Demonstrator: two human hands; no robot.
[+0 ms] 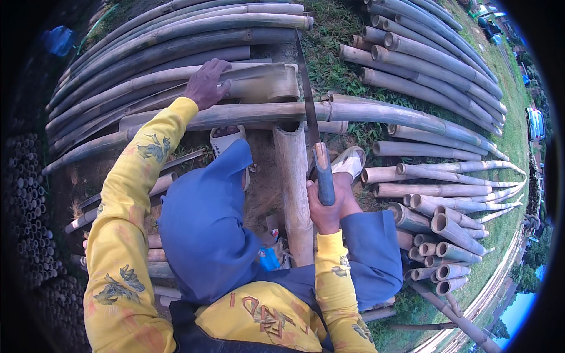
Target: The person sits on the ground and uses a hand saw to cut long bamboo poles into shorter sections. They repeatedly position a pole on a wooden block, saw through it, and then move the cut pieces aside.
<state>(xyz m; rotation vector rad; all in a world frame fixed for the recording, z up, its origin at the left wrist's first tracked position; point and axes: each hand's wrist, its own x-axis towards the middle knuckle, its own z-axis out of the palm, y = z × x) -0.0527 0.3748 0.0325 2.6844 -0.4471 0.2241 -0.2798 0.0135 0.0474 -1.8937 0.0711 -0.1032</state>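
Note:
My right hand [325,206] is wrapped round the dark handle of a hand saw [310,100]. The long blade points away from me, crossing the view of a bamboo pole [253,114] that lies sideways in front of my knees. My left hand [208,83] is just beyond that pole, its fingers apart and bent a little. Near its fingertips is a motion-blurred bamboo piece [254,88]; I cannot tell whether they touch. A thick bamboo post [292,194] stretches between my legs, its hollow end under the crosswise pole.
Long bamboo poles [176,35] lie stacked at the far left, with more poles [435,59] at the far right. Several cut bamboo tubes [453,253] are piled by my right knee. Many small tube ends [32,206] show at the left edge. A blue packet [269,259] lies between my legs.

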